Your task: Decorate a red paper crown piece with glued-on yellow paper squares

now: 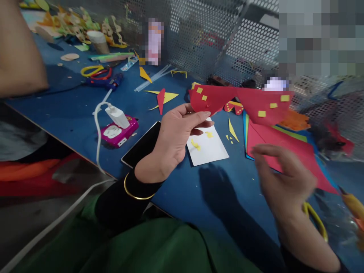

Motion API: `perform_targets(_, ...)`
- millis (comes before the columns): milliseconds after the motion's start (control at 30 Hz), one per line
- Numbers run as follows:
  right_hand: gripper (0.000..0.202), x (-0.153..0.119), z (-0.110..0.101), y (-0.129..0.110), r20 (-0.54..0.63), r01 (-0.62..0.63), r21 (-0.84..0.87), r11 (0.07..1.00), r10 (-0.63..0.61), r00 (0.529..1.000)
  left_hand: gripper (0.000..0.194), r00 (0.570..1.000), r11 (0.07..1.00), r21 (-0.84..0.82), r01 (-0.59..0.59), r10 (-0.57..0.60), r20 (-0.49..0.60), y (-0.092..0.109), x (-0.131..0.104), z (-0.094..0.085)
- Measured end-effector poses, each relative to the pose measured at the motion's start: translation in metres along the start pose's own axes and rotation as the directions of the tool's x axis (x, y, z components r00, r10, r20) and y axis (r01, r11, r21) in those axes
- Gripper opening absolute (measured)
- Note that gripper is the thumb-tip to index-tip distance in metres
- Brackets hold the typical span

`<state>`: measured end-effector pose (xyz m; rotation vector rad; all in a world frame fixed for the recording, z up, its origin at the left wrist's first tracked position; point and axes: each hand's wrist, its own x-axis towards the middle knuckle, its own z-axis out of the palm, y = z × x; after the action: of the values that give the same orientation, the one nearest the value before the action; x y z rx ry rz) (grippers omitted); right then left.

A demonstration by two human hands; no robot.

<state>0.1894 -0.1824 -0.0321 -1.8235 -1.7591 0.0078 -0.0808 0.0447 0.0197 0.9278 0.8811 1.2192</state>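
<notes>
Head view: left hand (173,136) pinches red cutout (245,97), upper right; blurred right hand (287,174) curls, contents unclear. Yellow squares (262,113) suggest decorating; adding more would need steadiness.

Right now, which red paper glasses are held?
The large red paper glasses with yellow squares, in the left hand; the small, yellow-dotted red paper pair isn't held.

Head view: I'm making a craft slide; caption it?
Left hand holds a red glasses-shaped paper cutout dotted with yellow squares over a blue table.
</notes>
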Motion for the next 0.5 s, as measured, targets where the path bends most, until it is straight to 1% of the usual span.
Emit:
perform_targets(100, 0.028, 0.080, 0.046, -0.047, 0.063, 0.053, 0.023, 0.998, -0.054, 0.997, 0.018, 1.000, 1.000, -0.023, -0.014, 0.014, -0.010, 0.002, -0.001, -0.002)
perform_targets(167, 0.028, 0.118, 0.073, -0.067, 0.120, 0.101, 0.039, 0.994, -0.105, 0.987, 0.017, 1.000, 0.999, -0.047, -0.011, 0.011, -0.011, 0.003, -0.001, -0.004)
perform_targets(200, 0.027, 0.131, 0.085, -0.073, 0.154, 0.128, 0.050, 0.990, -0.135, 0.979, 0.016, 1.000, 0.998, -0.056, -0.007, 0.006, -0.011, 0.004, -0.001, -0.005)
perform_targets(267, 0.025, 0.147, 0.103, -0.079, 0.225, 0.179, 0.081, 0.980, -0.193, 0.955, 0.014, 1.000, 0.998, -0.071, 0.000, -0.001, -0.013, 0.005, -0.001, -0.006)
perform_targets(333, 0.023, 0.152, 0.117, -0.080, 0.271, 0.210, 0.090, 0.973, -0.227, 0.935, 0.011, 1.000, 0.996, -0.088, 0.006, -0.007, -0.005, 0.005, -0.002, -0.006)
perform_targets(400, 0.020, 0.150, 0.127, -0.078, 0.264, 0.218, 0.032, 0.976, -0.218, 0.939, 0.010, 1.000, 0.994, -0.107, 0.015, -0.015, 0.003, 0.006, -0.002, -0.005)
perform_targets(500, 0.015, 0.146, 0.137, -0.076, 0.222, 0.224, -0.080, 0.971, -0.202, 0.954, 0.013, 1.000, 0.993, -0.116, 0.030, -0.029, 0.008, 0.006, -0.003, -0.004)
